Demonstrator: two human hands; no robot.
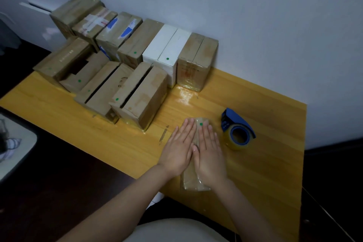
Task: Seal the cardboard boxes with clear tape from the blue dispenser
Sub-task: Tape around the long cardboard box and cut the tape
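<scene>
Head view: both hands lie flat on one small cardboard box (193,181) near the front of the yellow wooden table (271,173). The left hand (179,149) and right hand (209,153) rest side by side with fingers straight and close together, palms pressing on the box's top. Neither curls round anything. The box runs lengthwise under them, from 12 to 6 o'clock. Only its far end, with a green dot sticker (201,124), its near end and a strip between the hands show, and its surface looks glossy with clear tape.

The blue tape dispenser (235,122) lies on the table at 3 o'clock from the right fingertips, just beside them but apart, with its roll of clear tape (238,137) turned toward the camera.

At 10 to 11 o'clock from the hands stand two rows of boxes. The front row of brown boxes (141,94) shows dark gaps between the top flaps, and its nearest corner is close to the left fingertips. The back row stands against the wall (255,15) and includes a white box (167,49) and a glossy taped one (196,61).

Bare wood lies at 9 o'clock from the left hand, and beyond the dispenser toward 3 o'clock as far as the table's right edge. The near edge runs diagonally under both forearms.
</scene>
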